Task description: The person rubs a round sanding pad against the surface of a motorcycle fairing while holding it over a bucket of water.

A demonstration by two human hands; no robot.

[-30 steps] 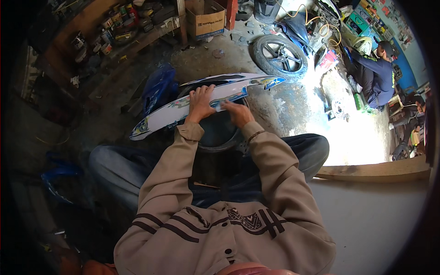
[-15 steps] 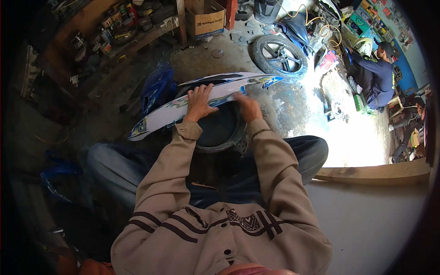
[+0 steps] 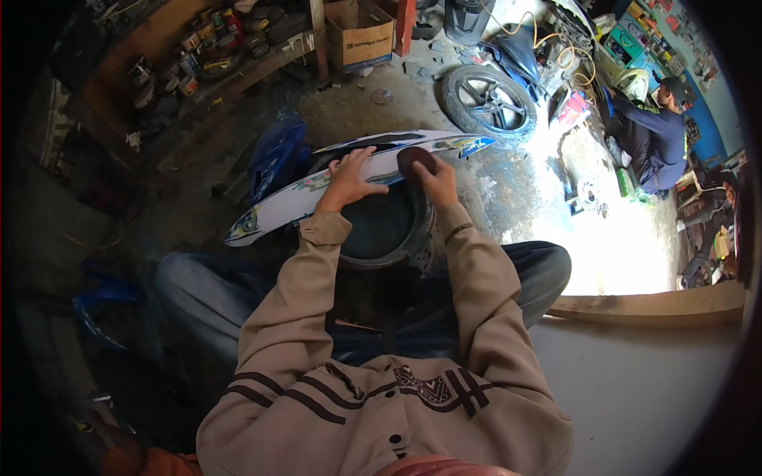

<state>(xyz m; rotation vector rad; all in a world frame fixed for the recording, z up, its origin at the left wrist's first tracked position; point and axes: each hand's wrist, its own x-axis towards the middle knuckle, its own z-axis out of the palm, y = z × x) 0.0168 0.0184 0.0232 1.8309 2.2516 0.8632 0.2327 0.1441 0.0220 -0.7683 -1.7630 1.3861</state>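
A long, pointed white motorcycle body panel (image 3: 295, 196) with blue, green and yellow patches slants across in front of me, over a round dark tub (image 3: 381, 258). My left hand (image 3: 346, 181) grips the panel near its middle, fingers spread across it and thumb by the lower edge. In my right hand (image 3: 439, 184) is a round, dark reddish-brown sanding disc (image 3: 414, 163), pinched at its right side. The disc covers part of the panel's right half; whether it touches the surface I cannot tell.
A blue plastic part (image 3: 278, 155) lies behind the panel, another blue piece (image 3: 107, 297) at left. A wheel with tyre (image 3: 488, 101) rests on the floor ahead. Cans crowd a wooden shelf (image 3: 230, 79) near a cardboard box (image 3: 357, 40). A person (image 3: 655, 131) sits at right.
My right hand, blurred before, now appears sharp, with the disc's round face showing raised on the panel's right half. My left hand stays on the panel. The view has shifted slightly.
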